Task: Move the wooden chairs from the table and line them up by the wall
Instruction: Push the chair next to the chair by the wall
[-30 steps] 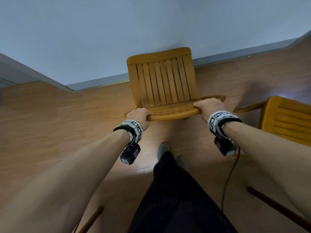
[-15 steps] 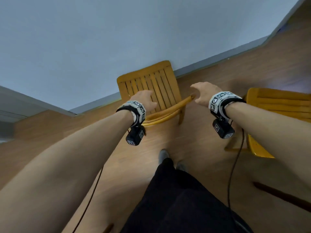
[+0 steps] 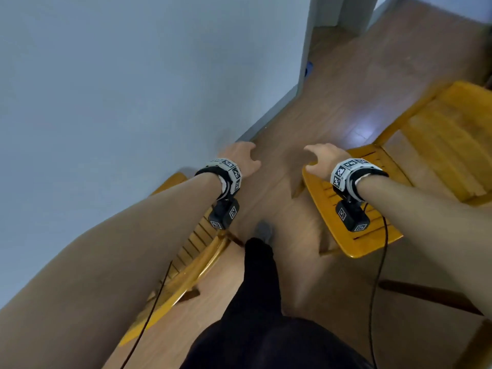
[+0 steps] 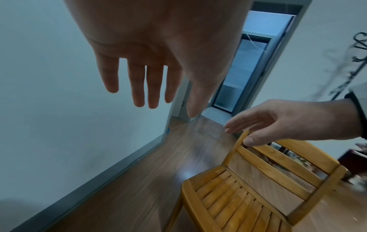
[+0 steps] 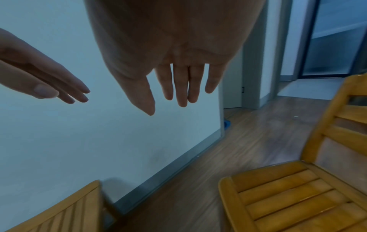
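Observation:
One slatted wooden chair [image 3: 186,265] stands against the pale wall [image 3: 119,89], low on the left under my left forearm; its corner also shows in the right wrist view [image 5: 65,215]. A second wooden chair [image 3: 354,235] [image 4: 248,196] [image 5: 288,196] stands out on the floor to the right. My left hand [image 3: 241,159] [image 4: 139,87] hovers empty between the two chairs, fingers straight. My right hand [image 3: 323,158] [image 5: 182,87] is spread and empty above the second chair's near corner. I cannot tell whether it touches the chair.
A grey baseboard [image 3: 269,115] runs along the wall to a doorway [image 3: 343,12] ahead. A small blue object [image 3: 308,69] lies by the door frame. A dark bar [image 3: 426,296] crosses the floor at lower right. My leg and shoe [image 3: 262,233] stand between the chairs.
Both hands have let go of the chair by the wall and lifted off it. My view has swung right, so that chair is now low left and the second chair lies under my right hand.

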`<state>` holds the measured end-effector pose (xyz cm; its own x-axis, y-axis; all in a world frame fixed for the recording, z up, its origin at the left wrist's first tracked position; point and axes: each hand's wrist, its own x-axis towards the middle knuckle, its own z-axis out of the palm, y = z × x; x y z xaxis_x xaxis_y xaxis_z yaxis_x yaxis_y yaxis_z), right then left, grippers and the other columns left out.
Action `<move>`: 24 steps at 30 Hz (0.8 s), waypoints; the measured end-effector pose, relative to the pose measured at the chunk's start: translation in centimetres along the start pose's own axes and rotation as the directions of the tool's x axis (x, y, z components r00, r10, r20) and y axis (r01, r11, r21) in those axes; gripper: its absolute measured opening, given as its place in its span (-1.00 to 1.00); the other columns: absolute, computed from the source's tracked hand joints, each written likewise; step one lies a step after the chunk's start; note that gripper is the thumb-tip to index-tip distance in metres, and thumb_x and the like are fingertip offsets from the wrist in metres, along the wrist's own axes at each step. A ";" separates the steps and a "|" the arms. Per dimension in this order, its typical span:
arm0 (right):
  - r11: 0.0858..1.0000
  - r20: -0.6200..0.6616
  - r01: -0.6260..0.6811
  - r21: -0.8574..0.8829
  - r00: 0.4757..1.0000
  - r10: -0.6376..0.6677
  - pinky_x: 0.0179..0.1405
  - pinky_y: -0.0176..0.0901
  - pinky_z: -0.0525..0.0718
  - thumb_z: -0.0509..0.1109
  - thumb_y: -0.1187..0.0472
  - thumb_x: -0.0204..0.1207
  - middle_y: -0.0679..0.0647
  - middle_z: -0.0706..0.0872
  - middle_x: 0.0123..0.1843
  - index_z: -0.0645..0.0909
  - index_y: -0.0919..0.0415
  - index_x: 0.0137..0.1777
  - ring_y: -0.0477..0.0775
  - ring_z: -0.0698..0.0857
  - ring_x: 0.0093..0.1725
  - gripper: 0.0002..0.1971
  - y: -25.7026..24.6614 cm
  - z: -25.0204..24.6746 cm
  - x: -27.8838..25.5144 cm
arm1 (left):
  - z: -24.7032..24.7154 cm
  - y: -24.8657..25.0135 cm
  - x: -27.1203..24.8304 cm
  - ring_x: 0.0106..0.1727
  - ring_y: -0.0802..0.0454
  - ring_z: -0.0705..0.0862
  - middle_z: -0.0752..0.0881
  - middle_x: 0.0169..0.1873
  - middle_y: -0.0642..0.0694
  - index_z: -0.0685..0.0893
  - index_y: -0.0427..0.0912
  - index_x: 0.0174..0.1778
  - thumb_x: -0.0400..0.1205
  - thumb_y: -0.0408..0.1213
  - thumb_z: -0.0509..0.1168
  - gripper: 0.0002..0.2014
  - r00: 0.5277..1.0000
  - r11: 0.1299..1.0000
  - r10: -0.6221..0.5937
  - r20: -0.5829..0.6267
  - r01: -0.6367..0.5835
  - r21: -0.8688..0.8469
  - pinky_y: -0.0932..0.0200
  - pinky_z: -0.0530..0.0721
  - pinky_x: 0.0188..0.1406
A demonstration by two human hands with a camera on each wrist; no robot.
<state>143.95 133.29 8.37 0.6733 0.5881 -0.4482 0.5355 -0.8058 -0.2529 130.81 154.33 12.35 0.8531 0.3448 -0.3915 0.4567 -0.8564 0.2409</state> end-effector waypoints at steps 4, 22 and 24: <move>0.989 -0.007 -0.137 0.049 0.990 0.138 0.50 0.13 0.49 0.32 -0.04 0.61 0.06 0.39 0.69 0.25 -0.02 0.73 0.18 0.40 0.62 -0.31 6.0 -3.0 4.9 | -2.1 4.3 11.1 0.52 -0.16 0.49 0.47 0.58 -0.11 0.41 -0.05 0.64 0.65 0.00 0.28 -0.39 0.988 0.985 0.140 0.060 -0.145 0.089 -0.04 0.53 0.41; 0.552 0.075 -0.720 0.421 0.634 0.769 -0.43 -0.23 0.59 0.33 0.02 0.65 0.15 0.73 0.26 0.47 0.05 0.58 0.11 0.75 -0.08 -0.50 26.4 -8.9 4.4 | -4.7 33.4 30.4 0.52 -0.16 0.50 0.48 0.57 -0.11 0.39 -0.07 0.65 0.71 0.00 0.25 -0.42 0.650 0.601 0.671 0.357 -0.759 0.252 -0.09 0.52 0.38; 0.500 0.070 -0.730 0.466 0.594 0.802 -0.39 -0.18 0.61 0.32 0.02 0.65 0.17 0.71 0.31 0.40 0.01 0.64 0.16 0.74 -0.04 -0.45 28.1 -8.8 3.1 | -4.2 36.3 30.2 0.51 -0.18 0.50 0.48 0.57 -0.11 0.40 -0.06 0.64 0.71 0.01 0.25 -0.43 0.601 0.546 0.703 0.381 -0.799 0.253 -0.09 0.51 0.38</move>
<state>165.55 113.04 7.44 0.7932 -0.3019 -0.5289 -0.4615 -0.8646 -0.1988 174.21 135.24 13.08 0.7375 -0.5409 -0.4044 -0.4961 -0.8402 0.2191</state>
